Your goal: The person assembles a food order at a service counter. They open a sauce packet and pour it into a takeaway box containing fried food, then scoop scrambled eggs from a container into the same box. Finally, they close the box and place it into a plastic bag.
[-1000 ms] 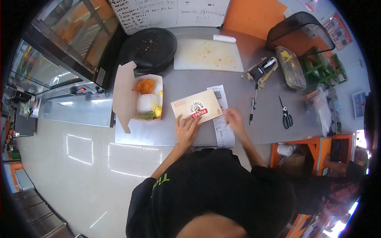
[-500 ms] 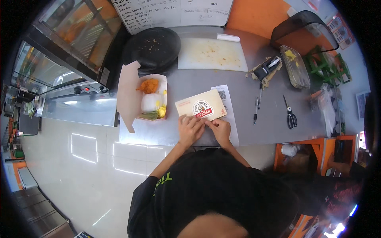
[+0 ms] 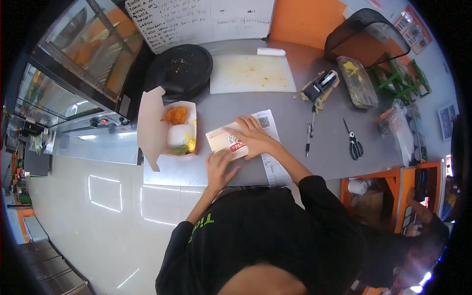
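A closed cream cardboard food box [image 3: 215, 140] with a red, white and black printed logo lies on the steel counter in front of me. My right hand [image 3: 255, 139] reaches over its right end, fingers at the far side and thumb toward the near side, gripping it. At the near left corner, the bent fingers of my left hand [image 3: 220, 169] hold the box edge, with the thumb apart. Partly under my right hand and forearm lies a long white receipt [image 3: 275, 169]. To the left stands an open food box [image 3: 151, 129] with fried chicken [image 3: 176, 115], white rice [image 3: 180, 135] and yellow pieces.
Behind are a round black tray [image 3: 179, 71] and a white cutting board [image 3: 251, 73]. A tape dispenser [image 3: 319, 87], pen [image 3: 309, 135], scissors [image 3: 355, 146] and clear plastic container [image 3: 358, 83] lie to the right. A glass display cabinet [image 3: 73, 88] stands left; another person's arm [image 3: 420, 211] shows at right.
My right hand has moved from the near edge up over the box's right end. The left hand has shifted to the near left corner. The box is turned slightly and sits left of the receipt.
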A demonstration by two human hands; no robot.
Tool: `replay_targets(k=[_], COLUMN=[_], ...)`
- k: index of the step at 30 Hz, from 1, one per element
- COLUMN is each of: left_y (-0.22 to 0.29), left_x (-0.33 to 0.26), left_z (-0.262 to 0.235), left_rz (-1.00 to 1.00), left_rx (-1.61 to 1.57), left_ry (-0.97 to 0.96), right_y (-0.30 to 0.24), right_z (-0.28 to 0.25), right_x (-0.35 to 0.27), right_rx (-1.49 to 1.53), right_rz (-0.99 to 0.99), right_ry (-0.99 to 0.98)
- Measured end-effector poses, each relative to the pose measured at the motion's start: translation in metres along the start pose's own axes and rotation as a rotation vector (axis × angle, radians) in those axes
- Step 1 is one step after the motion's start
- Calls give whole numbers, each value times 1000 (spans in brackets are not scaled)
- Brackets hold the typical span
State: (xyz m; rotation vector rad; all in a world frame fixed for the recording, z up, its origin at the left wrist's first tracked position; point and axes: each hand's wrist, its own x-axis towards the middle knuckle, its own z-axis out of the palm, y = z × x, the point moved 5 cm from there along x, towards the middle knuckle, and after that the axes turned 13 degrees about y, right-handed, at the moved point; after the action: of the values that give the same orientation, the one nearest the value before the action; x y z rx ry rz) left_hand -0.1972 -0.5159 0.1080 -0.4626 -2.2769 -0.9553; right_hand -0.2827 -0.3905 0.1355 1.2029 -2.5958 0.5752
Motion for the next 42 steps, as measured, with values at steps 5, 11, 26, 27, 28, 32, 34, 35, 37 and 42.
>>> replay_targets(k=[5,11,26,27,28,32,34,35,37,42], left_y=[-56,-87,-93,-90,-98,-97,-99,-100,-107,-146], left_x=[-54,-36,-26,-18,-20,8,5,2,-12,-64], left_z=[-24,-29,-106,-99,-87,-76,-84,-88,-99,-136], left_rz=[-919,-1206,-668,-577,-608,-489,-441,-419,-383,-469], left_rx=[-307,-508,636,744,823,653,423,298,55,182], left_ry=[617,738,321,253,120,30,54,104,206,654], right_y=[10,36,137,132,113,57,33,29,20,-7], right_z=[-13,-107,-106,-98,-91,9,65,89,109,119], right_x=[-3,-100,-226,-199,-153,14,95,123,141,72], right_rx=[44,73,-825,-743,-453,551,495,480,480,503], right_rz=[128,646,1223,1143,1002,608,439,449,469,734], right_ry=[-52,432,322,397,544,498,481,350,241,339])
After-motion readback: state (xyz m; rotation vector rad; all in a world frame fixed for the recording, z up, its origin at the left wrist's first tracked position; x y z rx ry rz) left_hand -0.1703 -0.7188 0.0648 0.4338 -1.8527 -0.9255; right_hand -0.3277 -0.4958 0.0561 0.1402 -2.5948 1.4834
